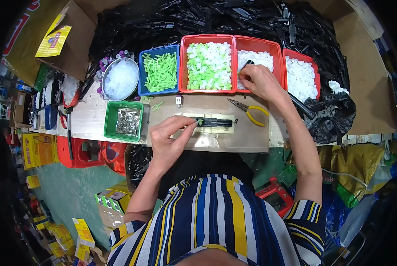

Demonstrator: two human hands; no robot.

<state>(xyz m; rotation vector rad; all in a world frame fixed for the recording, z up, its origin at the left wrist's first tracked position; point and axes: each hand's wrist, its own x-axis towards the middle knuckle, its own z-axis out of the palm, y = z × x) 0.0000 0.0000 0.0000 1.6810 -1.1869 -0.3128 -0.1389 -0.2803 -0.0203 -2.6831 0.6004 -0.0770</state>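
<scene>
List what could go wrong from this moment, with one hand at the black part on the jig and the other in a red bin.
1. The left hand pinches at the end of the black part on the pale jig; a nudge might shift it out of its seat.
2. The right hand reaches into the red bin of white pieces; loose ones could spill.
3. The yellow-handled pliers lie under that forearm and might get knocked.

Pliers (250, 111) lie right of jig (214, 123), before trays (256, 62).
</scene>
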